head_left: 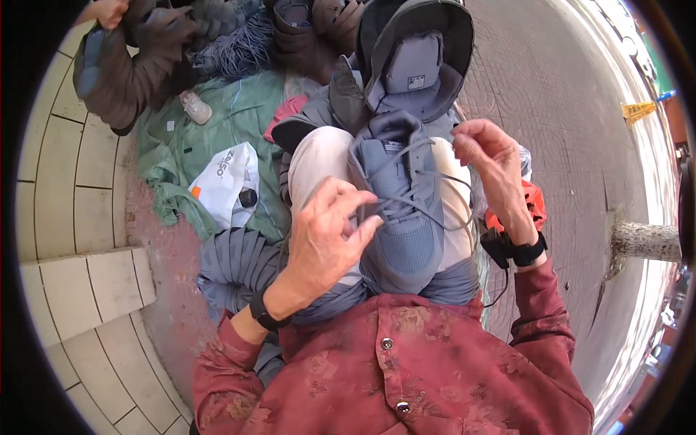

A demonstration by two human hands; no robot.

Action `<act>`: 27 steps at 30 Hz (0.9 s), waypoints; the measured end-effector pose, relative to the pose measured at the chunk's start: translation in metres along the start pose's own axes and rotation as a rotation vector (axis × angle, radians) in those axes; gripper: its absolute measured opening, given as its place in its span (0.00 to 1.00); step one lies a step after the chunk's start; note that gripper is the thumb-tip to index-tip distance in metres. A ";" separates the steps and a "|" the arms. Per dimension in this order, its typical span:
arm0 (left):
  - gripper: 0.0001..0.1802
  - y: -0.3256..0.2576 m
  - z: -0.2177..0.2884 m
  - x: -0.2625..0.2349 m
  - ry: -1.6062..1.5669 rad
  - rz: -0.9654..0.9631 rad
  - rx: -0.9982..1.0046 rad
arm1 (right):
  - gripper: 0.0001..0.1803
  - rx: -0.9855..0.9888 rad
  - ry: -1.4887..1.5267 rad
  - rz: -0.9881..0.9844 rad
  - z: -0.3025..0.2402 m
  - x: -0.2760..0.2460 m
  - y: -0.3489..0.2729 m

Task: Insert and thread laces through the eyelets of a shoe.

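1. The left hand (322,235) lies on the near left flank of a grey sneaker (402,196); its grip is clenched, thumb and fingertips pinching a grey lace (406,210) where it crosses the shoe's front.
2. The sneaker rests on the person's lap, toe toward the body, between the two grips, over a pale sole (319,156) that shows just beyond the left grip.
3. The right hand (489,156) is raised to the right of the shoe's tongue; its grip grasps the other end of the lace, which runs slack down from the fingers to the eyelets.
4. Beyond both grips stands a grey shoe upper (413,61) with its opening facing the camera.
5. Far left of the left grip, a white bag (225,181) lies on green cloth (239,109) on the floor.
6. Farther still, another person's dark sleeve (116,72) enters at the top left.
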State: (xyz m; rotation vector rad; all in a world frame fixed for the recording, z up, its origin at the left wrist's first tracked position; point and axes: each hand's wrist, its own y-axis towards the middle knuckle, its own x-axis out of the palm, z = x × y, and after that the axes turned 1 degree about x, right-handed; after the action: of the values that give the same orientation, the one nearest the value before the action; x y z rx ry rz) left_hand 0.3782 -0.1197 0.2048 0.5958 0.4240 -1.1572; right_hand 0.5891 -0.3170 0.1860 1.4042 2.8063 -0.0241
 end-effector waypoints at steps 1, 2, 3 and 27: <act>0.17 -0.001 0.003 0.005 -0.001 -0.006 -0.011 | 0.07 0.026 -0.013 -0.094 -0.005 0.005 -0.006; 0.18 -0.001 0.005 0.010 0.017 0.032 0.016 | 0.05 0.038 0.004 -0.085 -0.013 0.018 -0.015; 0.18 0.001 0.006 0.013 0.023 0.026 0.012 | 0.05 -0.033 -0.083 -0.147 -0.012 0.021 -0.017; 0.08 0.027 0.013 0.003 -0.046 -0.078 -0.136 | 0.09 -0.630 -0.762 -0.303 -0.025 0.052 0.012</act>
State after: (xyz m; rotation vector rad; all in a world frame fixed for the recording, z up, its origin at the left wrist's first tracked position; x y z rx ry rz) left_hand 0.4044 -0.1223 0.2186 0.4365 0.4857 -1.2038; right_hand 0.5675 -0.2675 0.2108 0.6302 2.0762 0.2439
